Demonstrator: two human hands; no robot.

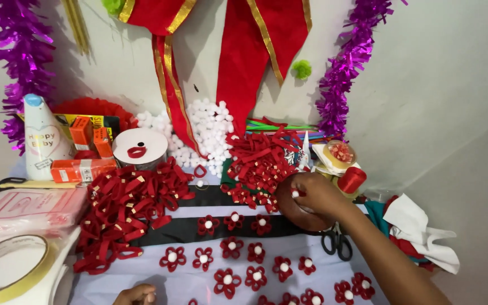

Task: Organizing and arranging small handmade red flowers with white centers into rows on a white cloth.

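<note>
My right hand (pixel 316 194) reaches out over the table and pinches a small white pom-pom (pixel 295 194) above a dark round dish (pixel 295 213). Just behind it lies a heap of red ribbon loops (pixel 261 158). Only the knuckles of my left hand (pixel 136 295) show at the bottom edge, fingers curled; I cannot see whether it holds anything. Between the hands, several finished red ribbon flowers (pixel 231 247) with white centres lie in rows on the pale cloth (pixel 142 271).
A bigger pile of red ribbon loops (pixel 125 209) fills the left. A tape roll (pixel 7 265), pink packets (pixel 24 209), orange boxes (pixel 83 169), a party hat (pixel 42 135), white pom-poms (pixel 207 130), black scissors (pixel 336 242), a red thread spool (pixel 351 179) and crumpled cloth (pixel 419 229) surround the work area.
</note>
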